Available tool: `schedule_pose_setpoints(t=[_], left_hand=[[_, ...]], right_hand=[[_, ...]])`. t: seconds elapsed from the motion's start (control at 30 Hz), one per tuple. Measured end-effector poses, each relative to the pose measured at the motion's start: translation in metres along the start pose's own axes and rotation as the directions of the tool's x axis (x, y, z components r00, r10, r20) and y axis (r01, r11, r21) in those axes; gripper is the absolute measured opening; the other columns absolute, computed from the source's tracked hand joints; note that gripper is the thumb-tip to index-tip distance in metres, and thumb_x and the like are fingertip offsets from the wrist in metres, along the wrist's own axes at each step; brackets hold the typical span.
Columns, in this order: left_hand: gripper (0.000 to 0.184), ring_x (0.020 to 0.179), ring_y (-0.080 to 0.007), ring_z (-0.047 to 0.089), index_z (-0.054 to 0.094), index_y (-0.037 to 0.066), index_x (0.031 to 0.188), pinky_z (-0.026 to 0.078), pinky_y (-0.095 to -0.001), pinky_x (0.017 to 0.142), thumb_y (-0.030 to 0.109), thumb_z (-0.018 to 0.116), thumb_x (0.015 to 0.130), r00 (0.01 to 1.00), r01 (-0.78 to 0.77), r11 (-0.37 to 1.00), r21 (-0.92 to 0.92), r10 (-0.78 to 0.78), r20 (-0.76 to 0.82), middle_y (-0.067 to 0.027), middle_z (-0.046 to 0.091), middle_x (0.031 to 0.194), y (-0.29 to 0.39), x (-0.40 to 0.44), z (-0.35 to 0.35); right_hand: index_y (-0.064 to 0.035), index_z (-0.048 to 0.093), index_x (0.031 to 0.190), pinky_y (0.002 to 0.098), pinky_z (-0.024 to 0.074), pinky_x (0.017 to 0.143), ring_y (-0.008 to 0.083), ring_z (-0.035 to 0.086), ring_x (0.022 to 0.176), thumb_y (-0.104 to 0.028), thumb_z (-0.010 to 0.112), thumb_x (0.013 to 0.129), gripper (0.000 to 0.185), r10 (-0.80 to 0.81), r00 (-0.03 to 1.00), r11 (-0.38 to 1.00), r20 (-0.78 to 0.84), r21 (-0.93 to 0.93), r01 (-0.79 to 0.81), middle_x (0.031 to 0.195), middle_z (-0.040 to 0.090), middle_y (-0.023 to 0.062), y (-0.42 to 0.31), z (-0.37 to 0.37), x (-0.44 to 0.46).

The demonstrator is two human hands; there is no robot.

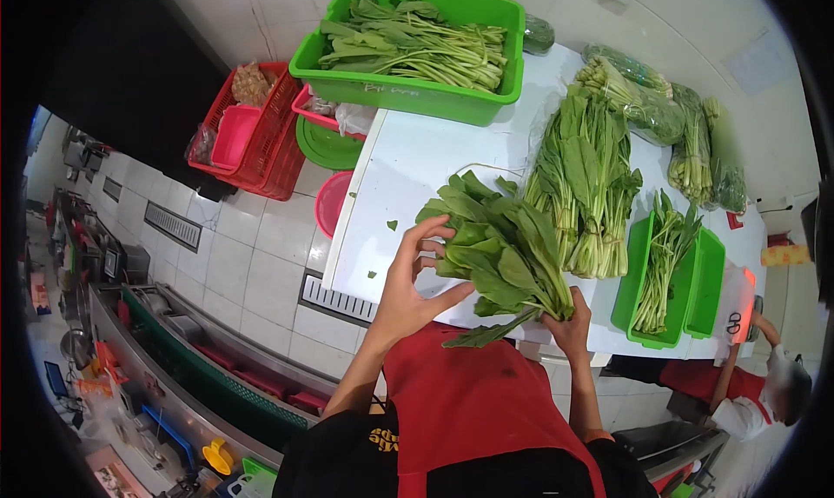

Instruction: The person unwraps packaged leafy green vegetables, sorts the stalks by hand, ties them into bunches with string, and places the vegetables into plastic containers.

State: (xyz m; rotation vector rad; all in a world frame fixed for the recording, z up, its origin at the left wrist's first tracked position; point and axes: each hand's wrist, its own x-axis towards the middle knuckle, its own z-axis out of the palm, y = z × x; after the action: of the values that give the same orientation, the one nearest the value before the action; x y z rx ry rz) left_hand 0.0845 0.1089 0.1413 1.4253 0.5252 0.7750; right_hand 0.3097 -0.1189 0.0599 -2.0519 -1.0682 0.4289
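Note:
A bunch of leafy greens (504,255) is held over the near edge of the white table, its leaves toward the left and its stem ends toward the right. My right hand (572,324) is closed round the stems. Beside the leaf tips, my left hand (419,276) is open, thumb and fingers apart; I cannot tell whether its fingertips touch the leaves. One leaf (486,330) droops below the bunch. Just behind lie more bunches of greens (595,176), side by side with stems toward me.
A green tub (408,98) of greens stands at the back left. Wrapped vegetables (647,107) line the wall. Two small green trays (705,281) sit at the right, one holding greens. A red crate (278,146) is left of the table. Another person (756,394) stands at the far right.

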Motion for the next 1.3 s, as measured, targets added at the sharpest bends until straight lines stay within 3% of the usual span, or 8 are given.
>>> schedule_pose_setpoints(t=[0.47, 0.57, 0.63, 0.73, 1.03, 1.13, 1.2, 1.3], left_hand=[[0.054, 0.085, -0.0089, 0.054, 0.044, 0.004, 0.136, 0.046, -0.025, 0.082, -0.001, 0.069, 0.089, 0.983, 0.172, 0.943, -0.285, -0.182, -0.006, -0.0103, 0.051, 0.12, -0.004, 0.005, -0.003], [0.037, 0.077, -0.0079, 0.052, 0.047, 0.004, 0.133, 0.045, -0.0229, 0.073, 0.011, 0.059, 0.099, 0.999, -0.01, 1.0, 0.015, 0.011, -0.047, -0.0094, 0.053, 0.118, -0.009, 0.005, 0.001], [0.039, 0.083, -0.0089, 0.052, 0.047, 0.006, 0.135, 0.042, -0.0246, 0.067, 0.029, 0.046, 0.105, 0.918, 0.237, 0.958, -0.163, -0.276, -0.285, -0.0073, 0.054, 0.119, 0.0, 0.007, 0.008], [0.045, 0.082, -0.0098, 0.052, 0.049, 0.007, 0.136, 0.041, -0.0239, 0.065, 0.04, 0.04, 0.106, 0.853, 0.462, 0.857, -0.227, -0.5, -0.152, -0.0069, 0.055, 0.117, 0.006, 0.014, 0.0], [0.045, 0.068, 0.0007, 0.043, 0.058, 0.006, 0.132, 0.037, -0.0167, 0.064, -0.001, 0.068, 0.088, 0.962, 0.209, 0.933, -0.294, -0.25, -0.108, 0.0025, 0.064, 0.096, -0.01, 0.01, 0.005], [0.038, 0.071, -0.0054, 0.048, 0.064, 0.006, 0.122, 0.041, -0.0216, 0.066, -0.002, 0.069, 0.086, 0.965, 0.148, 0.988, -0.05, -0.155, -0.212, 0.0012, 0.064, 0.094, -0.01, 0.01, 0.004], [0.035, 0.081, -0.0185, 0.056, 0.068, 0.006, 0.111, 0.045, -0.0294, 0.076, 0.0, 0.075, 0.078, 0.917, -0.141, 0.668, 0.731, 0.366, -0.157, -0.0035, 0.065, 0.096, -0.011, 0.011, 0.0], [0.024, 0.084, -0.0263, 0.057, 0.068, 0.005, 0.101, 0.045, -0.0355, 0.078, 0.001, 0.074, 0.078, 0.902, -0.123, 0.6, 0.791, 0.399, -0.162, -0.0083, 0.064, 0.096, -0.003, 0.016, -0.003]], right_hand=[[0.0012, 0.061, 0.107, 0.0317, 0.0515, 0.077, 0.0182, 0.064, 0.082, -0.004, 0.077, 0.069, 0.042, 0.138, 0.98, 0.97, 0.143, 0.18, -0.163, 0.092, 0.066, 0.0088, 0.005, 0.003, -0.013], [0.0009, 0.061, 0.108, 0.0311, 0.0514, 0.077, 0.0169, 0.063, 0.083, -0.004, 0.078, 0.069, 0.043, 0.117, 0.981, 0.971, 0.155, 0.19, -0.146, 0.092, 0.067, 0.0086, -0.001, 0.003, -0.012], [0.0009, 0.061, 0.108, 0.0309, 0.0514, 0.078, 0.0164, 0.063, 0.083, -0.005, 0.078, 0.069, 0.043, 0.117, 0.979, 0.964, 0.165, 0.217, -0.151, 0.093, 0.067, 0.0084, 0.001, 0.004, -0.013], [0.0009, 0.061, 0.109, 0.0306, 0.0514, 0.078, 0.0156, 0.063, 0.084, -0.005, 0.078, 0.069, 0.044, 0.11, 0.976, 0.96, 0.189, 0.234, -0.154, 0.093, 0.068, 0.008, 0.006, 0.006, -0.015], [0.0014, 0.061, 0.11, 0.0307, 0.0512, 0.08, 0.0151, 0.063, 0.086, -0.005, 0.079, 0.069, 0.045, 0.107, 0.966, 0.958, 0.237, 0.237, -0.164, 0.095, 0.068, 0.0075, 0.005, 0.001, -0.013], [0.0016, 0.061, 0.111, 0.0309, 0.0512, 0.081, 0.0151, 0.063, 0.087, -0.005, 0.079, 0.069, 0.046, 0.133, 0.957, 0.944, 0.258, 0.259, -0.202, 0.097, 0.068, 0.0073, 0.012, 0.002, -0.015], [0.0018, 0.061, 0.111, 0.031, 0.0512, 0.081, 0.0151, 0.064, 0.088, -0.005, 0.079, 0.069, 0.047, 0.171, 0.945, 0.924, 0.28, 0.287, -0.252, 0.098, 0.068, 0.0071, 0.012, 0.001, -0.015], [0.0025, 0.061, 0.111, 0.0307, 0.0517, 0.081, 0.0147, 0.064, 0.088, -0.005, 0.079, 0.068, 0.047, 0.183, 0.928, 0.911, 0.326, 0.299, -0.284, 0.099, 0.068, 0.0066, 0.008, -0.003, -0.012]])
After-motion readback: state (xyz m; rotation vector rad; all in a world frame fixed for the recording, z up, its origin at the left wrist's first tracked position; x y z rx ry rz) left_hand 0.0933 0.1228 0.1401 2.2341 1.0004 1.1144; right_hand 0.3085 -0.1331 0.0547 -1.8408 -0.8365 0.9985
